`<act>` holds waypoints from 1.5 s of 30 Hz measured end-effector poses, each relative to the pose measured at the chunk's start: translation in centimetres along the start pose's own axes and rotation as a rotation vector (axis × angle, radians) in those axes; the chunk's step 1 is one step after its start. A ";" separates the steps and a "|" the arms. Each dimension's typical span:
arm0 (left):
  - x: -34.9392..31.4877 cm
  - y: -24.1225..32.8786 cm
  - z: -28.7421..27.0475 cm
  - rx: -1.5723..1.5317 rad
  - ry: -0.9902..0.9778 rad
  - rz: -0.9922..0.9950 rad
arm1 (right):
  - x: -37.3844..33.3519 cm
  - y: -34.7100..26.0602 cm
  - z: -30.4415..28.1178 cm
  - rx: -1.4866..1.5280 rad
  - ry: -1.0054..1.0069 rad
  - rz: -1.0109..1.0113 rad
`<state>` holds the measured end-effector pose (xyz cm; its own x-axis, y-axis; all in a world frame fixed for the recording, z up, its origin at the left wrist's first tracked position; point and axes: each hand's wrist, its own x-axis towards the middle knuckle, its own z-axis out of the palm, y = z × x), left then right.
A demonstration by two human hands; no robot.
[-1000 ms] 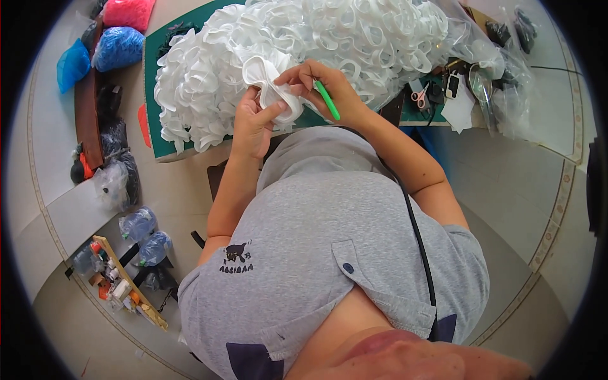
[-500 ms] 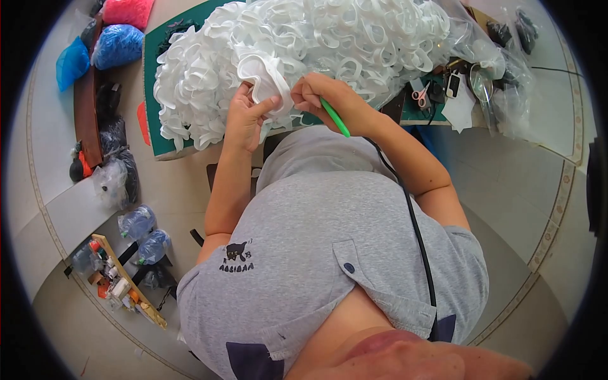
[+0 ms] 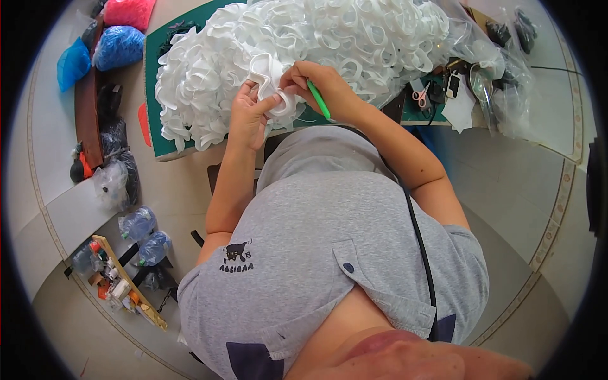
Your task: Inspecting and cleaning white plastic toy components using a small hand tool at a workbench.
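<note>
My left hand (image 3: 251, 116) pinches a white curved piece of soft-looking material (image 3: 263, 66), thumb on the near side and fingers behind. Its raised rim bends in a wavy loop. Close beside it, my right hand (image 3: 328, 90) is closed round a slim bright green tool (image 3: 318, 100), perhaps a pen or a small cutter; its working end is hidden by the fingers. The right fingertips touch or nearly touch the piece's right edge. A big heap of similar white looped pieces (image 3: 373, 41) spreads behind both hands.
The heap lies on a green-topped table (image 3: 152, 82). Pink-handled scissors (image 3: 419, 96), a white sheet (image 3: 457, 113) and clear plastic bags (image 3: 510, 104) are at its right. Blue bags (image 3: 120, 47) stand far left; a tray of small items (image 3: 120, 285) sits lower left.
My right hand has moved left, closer to my left hand, carrying the green tool along. The white piece has shifted slightly right and turned, so its wavy rim shows differently.
</note>
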<state>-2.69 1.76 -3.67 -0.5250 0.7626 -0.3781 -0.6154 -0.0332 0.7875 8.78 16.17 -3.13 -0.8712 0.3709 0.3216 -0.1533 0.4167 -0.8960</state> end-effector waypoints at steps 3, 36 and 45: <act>-0.1 0.1 -0.5 0.011 -0.020 -0.029 | 0.1 -0.7 -0.3 0.028 -0.091 0.008; -2.4 -0.4 -0.4 0.306 -0.101 0.136 | 0.7 0.8 -0.2 0.374 0.314 0.391; -1.2 -1.6 -0.9 0.131 -0.069 -0.022 | 0.3 2.5 2.3 0.215 0.124 0.335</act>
<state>-1.61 0.30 -4.91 -0.4675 0.8052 -0.3649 -0.5417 0.0653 0.8380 7.08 15.41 -5.99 -0.8285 0.5594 0.0243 0.0237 0.0785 -0.9966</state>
